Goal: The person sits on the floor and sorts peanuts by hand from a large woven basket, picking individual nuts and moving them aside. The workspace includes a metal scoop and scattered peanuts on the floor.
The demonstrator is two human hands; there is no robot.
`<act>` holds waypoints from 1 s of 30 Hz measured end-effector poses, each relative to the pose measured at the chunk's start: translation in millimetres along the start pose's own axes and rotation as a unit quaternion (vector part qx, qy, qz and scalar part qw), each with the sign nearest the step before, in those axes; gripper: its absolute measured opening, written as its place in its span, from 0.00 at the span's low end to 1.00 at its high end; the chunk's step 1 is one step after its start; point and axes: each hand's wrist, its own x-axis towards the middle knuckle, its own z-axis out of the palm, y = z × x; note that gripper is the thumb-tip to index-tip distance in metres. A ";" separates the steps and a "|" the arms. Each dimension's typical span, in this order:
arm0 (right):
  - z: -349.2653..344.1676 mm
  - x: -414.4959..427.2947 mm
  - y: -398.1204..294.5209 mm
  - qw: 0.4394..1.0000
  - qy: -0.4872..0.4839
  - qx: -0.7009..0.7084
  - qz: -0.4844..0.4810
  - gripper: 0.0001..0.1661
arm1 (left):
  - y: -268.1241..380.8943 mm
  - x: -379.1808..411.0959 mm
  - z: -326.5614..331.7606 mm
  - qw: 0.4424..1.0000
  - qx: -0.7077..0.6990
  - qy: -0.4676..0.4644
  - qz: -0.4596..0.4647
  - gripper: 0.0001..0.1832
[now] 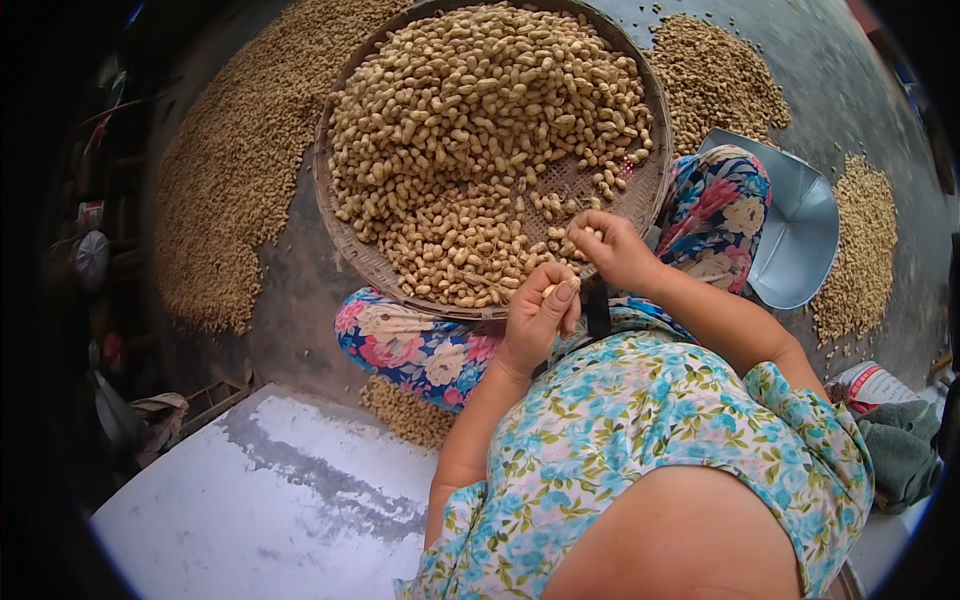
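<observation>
A round woven bamboo tray (352, 259) rests across my lap, heaped with unshelled peanuts (487, 97). At its near rim, my left hand (536, 307) pinches a peanut (562, 288) between thumb and fingers. Just right of it and slightly farther off, my right hand (616, 251) is curled over the tray's near right part, with pale peanut shell showing at its fingers. How many peanuts it holds is hidden. Loose peanuts and a few dry stalks (480, 283) lie close to both hands. Bare weave shows at the tray's right side.
A wide spread of peanuts (225, 180) covers the floor at left. Smaller piles lie at far right (712, 75) and right (859, 240). A metal scoop (795, 217) lies by my right knee. Behind are a dark green cloth (900, 450) and a white-topped surface (300, 502).
</observation>
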 end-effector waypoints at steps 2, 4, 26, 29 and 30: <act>-0.9 14.7 25.3 0.985 0.080 -0.047 -0.147 0.16 | 2.8 0.2 -1.2 0.997 -0.037 -0.060 -0.007 0.15; -11.7 14.8 -1.4 0.984 0.076 -0.144 -0.071 0.16 | 1.9 -5.4 -2.6 0.991 -0.109 -0.021 -0.072 0.18; -74.8 50.3 2.6 0.736 0.051 -0.675 0.016 0.30 | 42.4 -233.4 -185.1 0.889 -0.356 0.148 0.247 0.11; -43.2 46.9 -4.6 0.728 -0.041 -0.681 0.064 0.34 | -20.8 -311.1 -272.3 0.822 -0.366 0.372 0.229 0.10; -28.2 43.9 4.0 0.774 -0.031 -0.630 0.051 0.34 | -45.3 -337.6 -301.2 0.784 -0.368 0.449 0.219 0.10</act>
